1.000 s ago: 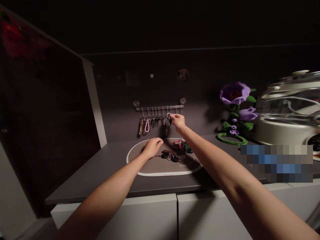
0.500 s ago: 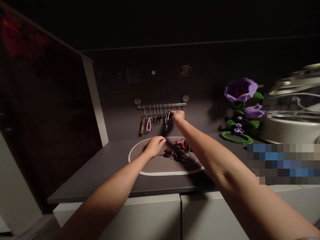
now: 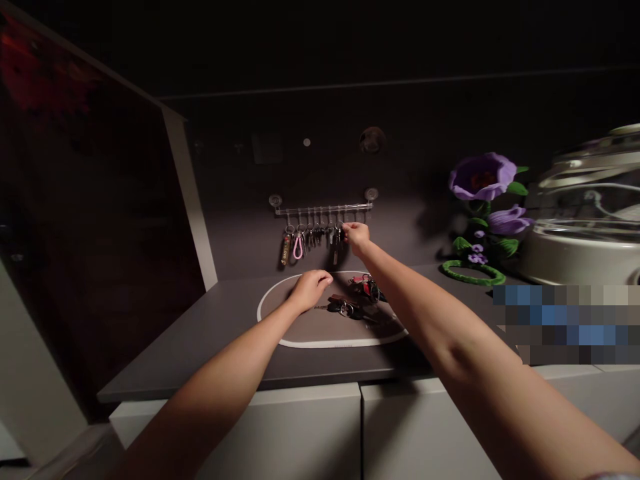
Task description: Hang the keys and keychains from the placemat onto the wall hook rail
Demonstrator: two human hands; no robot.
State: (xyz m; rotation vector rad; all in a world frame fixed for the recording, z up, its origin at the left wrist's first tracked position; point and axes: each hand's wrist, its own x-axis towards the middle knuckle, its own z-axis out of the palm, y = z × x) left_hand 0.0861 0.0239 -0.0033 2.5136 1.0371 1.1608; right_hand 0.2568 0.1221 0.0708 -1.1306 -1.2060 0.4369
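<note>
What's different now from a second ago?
Little: the camera view shifted, so the purple flower appears farther right. The right hand stays at a key ring below the hook rail; its grip is unclear. The left hand stays over the mat.

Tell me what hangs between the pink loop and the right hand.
The head view shows keys hanging from the rack between the pink loop and right hand.
</note>
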